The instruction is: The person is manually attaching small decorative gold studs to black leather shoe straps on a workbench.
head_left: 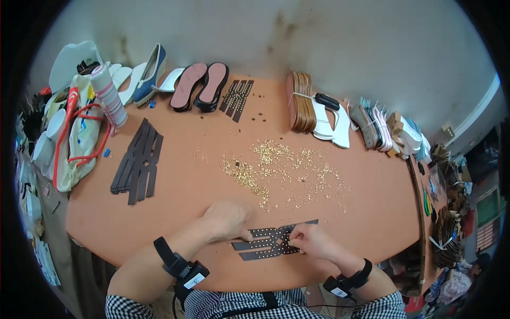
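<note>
A dark cut-out shoe upper (258, 246) with slit straps and rows of pale metal studs lies flat near the table's front edge. My left hand (228, 220) is at its left end, fingers curled and mostly hidden, the thumb gripping its edge. Over the right half, my right hand (313, 240) is closed in a pinch against the upper; whatever is between the fingertips is too small to make out. Beyond my hands, many small gold studs (247, 178) are scattered on the table.
Plain dark uppers (139, 159) are stacked at left; another studded upper (237, 100) lies at the back beside black-edged soles (212, 87). A striped bottle (108, 94) and white bag (79, 149) stand left. Bundled brown insoles (301, 101) and white shoe parts (332, 127) line the back right.
</note>
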### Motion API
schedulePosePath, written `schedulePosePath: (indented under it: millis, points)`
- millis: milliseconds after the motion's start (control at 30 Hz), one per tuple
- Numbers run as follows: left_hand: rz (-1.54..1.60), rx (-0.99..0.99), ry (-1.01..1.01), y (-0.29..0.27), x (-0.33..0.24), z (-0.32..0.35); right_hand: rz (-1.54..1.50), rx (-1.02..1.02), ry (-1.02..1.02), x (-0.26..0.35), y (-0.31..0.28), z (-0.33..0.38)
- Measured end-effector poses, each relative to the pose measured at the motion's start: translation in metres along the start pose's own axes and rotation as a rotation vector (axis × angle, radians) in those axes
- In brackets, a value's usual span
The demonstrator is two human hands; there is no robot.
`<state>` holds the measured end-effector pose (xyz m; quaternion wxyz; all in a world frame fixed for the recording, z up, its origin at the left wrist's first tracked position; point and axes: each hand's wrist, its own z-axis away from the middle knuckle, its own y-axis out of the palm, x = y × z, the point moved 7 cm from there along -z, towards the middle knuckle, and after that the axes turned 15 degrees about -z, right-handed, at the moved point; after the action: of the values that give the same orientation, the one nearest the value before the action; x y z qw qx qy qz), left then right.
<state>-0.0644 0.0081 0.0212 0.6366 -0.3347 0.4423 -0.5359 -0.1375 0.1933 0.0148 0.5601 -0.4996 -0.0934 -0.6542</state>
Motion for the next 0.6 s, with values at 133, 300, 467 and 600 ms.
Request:
schedulePosePath:
  millis: [133, 300, 467, 600]
  points:
    - [-0.079, 0.136, -0.067, 0.009, -0.001, -0.004, -0.12, -0.153, -0.076, 0.008, -0.022, -0.019]
    - [-0.149, 0.206, -0.164, -0.004, -0.003, 0.007, -0.011, -0.362, -0.234, 0.028, -0.052, -0.052]
    - [-0.15, 0.187, -0.17, 0.0, 0.001, 0.007, 0.171, -0.386, -0.294, 0.045, -0.051, -0.086]
    - [-0.152, 0.161, -0.173, 0.002, 0.001, 0.007, 0.267, -0.389, -0.348, 0.046, -0.048, -0.1]
